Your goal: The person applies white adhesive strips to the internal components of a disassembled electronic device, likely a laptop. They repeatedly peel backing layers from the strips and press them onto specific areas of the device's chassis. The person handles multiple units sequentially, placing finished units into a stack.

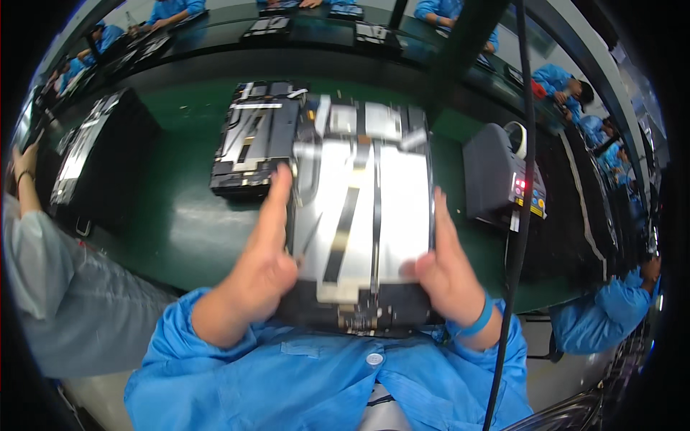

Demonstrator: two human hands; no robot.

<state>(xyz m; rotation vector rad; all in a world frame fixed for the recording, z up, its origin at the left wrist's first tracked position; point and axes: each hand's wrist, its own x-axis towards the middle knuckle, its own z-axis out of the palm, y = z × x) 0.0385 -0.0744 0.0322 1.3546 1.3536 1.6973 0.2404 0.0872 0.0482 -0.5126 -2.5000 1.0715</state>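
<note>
Right in front of my chest is a stack of opened tablets. Silver battery plates, dark ribbon strips and a circuit board along the near edge show on its top piece. My left hand presses flat along the stack's left side, its thumb by the upper edge. Against the right side lies my right hand, fingers straight and thumb at the near right corner; a blue band circles that wrist. The stack is held between both palms, slightly blurred. How many pieces lie under the top one is hidden.
A second tablet stack stands on the green table just beyond my left hand. Another stack is farther left, near a co-worker's arm. At right are a grey box with a red display and a hanging black cable.
</note>
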